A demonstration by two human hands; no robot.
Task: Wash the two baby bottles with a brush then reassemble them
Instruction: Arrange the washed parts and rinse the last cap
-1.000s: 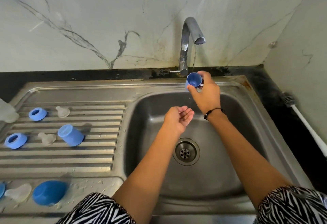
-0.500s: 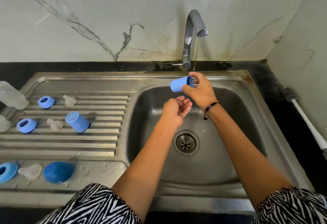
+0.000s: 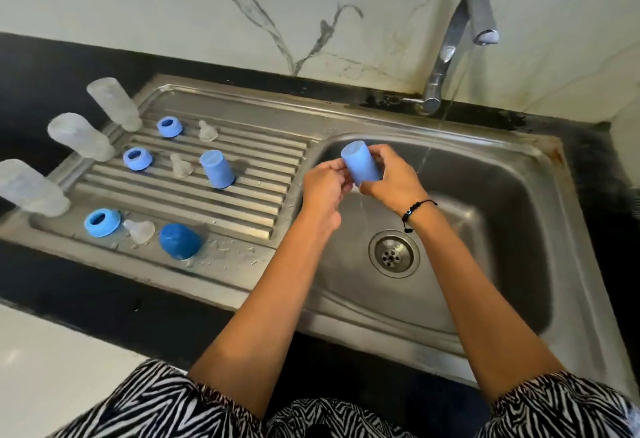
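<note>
Both hands (image 3: 360, 185) grip 1 smooth blue cap (image 3: 360, 166) (cylindrical, plastic).

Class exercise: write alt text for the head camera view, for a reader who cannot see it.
Both hands, left hand and right hand, hold a light blue cap over a steel sink beside the running tap. On the drainboard lie three clear bottles, three blue rings, three clear teats and two more blue caps.

A home kitchen: steel sink (image 3: 519, 174) with drainboard (image 3: 242, 160), tap (image 3: 450, 43), marble-look wall (image 3: 207, 5).
</note>
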